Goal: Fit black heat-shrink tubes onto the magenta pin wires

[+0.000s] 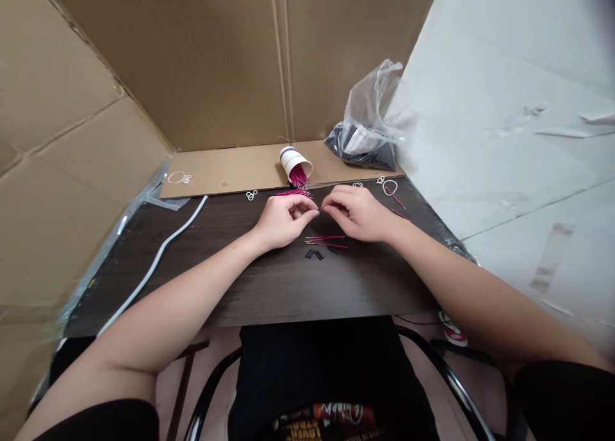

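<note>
Black-clad lap and chair frame [451, 377] sit under a dark table [269, 287] walled by cardboard [192, 63]. Left hand [283, 220] and right hand [358, 213] meet fingertip to fingertip, pinching a thin wire [319, 209]; more wires [327, 240] lie below, near a tipped cup [295, 164].

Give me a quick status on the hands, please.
Left hand and right hand pinch one thin wire together. Loose red wires beneath. Nothing obstructs.

Makeshift piecework bench: cardboard walls [216, 63], dark desk [269, 287], cup of wires [296, 165].
</note>
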{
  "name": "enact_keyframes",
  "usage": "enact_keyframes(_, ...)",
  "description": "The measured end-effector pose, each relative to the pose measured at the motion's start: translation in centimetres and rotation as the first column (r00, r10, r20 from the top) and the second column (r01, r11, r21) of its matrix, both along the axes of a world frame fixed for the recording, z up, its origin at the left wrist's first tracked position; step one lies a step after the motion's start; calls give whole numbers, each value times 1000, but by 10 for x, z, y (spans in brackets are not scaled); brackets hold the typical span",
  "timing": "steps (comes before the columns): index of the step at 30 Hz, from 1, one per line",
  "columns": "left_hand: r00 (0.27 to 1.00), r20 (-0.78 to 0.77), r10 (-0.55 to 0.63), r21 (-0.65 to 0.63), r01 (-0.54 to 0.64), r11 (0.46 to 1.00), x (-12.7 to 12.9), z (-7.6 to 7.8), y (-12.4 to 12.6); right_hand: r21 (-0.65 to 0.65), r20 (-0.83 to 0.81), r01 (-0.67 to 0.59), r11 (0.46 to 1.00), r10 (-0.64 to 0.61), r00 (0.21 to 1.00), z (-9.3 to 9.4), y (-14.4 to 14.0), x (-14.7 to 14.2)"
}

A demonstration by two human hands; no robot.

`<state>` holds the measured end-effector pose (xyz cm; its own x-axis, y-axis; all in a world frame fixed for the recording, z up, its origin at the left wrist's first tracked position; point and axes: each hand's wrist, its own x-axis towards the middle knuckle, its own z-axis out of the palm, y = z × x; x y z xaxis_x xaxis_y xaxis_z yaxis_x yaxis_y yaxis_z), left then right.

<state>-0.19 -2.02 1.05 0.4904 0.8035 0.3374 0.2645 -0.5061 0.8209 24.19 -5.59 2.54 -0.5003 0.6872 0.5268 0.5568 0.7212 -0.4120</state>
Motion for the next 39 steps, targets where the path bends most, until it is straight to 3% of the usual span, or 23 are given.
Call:
enact_keyframes(7,1000,-25,-4,38,4,999,0,2,-2,7,-6,-12,1000,12,1000,0,0,-1)
enact_keyframes(12,994,-103,18,207,4,978,-3,7,-4,-50,-17,-6,999,5,1000,0,-1,-3)
enact_keyframes(16,978,-143,153,394,-86,915,-10,17,4,-51,-55,160,986,-163,985,-1,2,2)
enact_keyframes(20,906,-263,330,427,-198,883,-20,24,19,-77,-39,290,954,-294,955,-3,9,13)
enact_keyframes(22,867,-334,371,416,-217,883,-24,26,25,-117,-4,256,960,-258,966,-4,12,16)
enact_keyframes(25,834,-402,379,395,-215,893,-27,26,30,-208,58,106,972,-95,994,-1,10,16)
enact_keyframes(30,814,-457,359,381,-186,906,-31,22,37,-341,118,-133,931,182,976,7,1,5)
enact_keyframes(36,817,-452,358,419,-160,894,-32,22,36,-375,172,-149,915,227,959,9,-3,0)
enact_keyframes(39,865,-392,313,433,-127,892,-26,25,25,-364,200,-137,921,221,955,7,-3,-1)
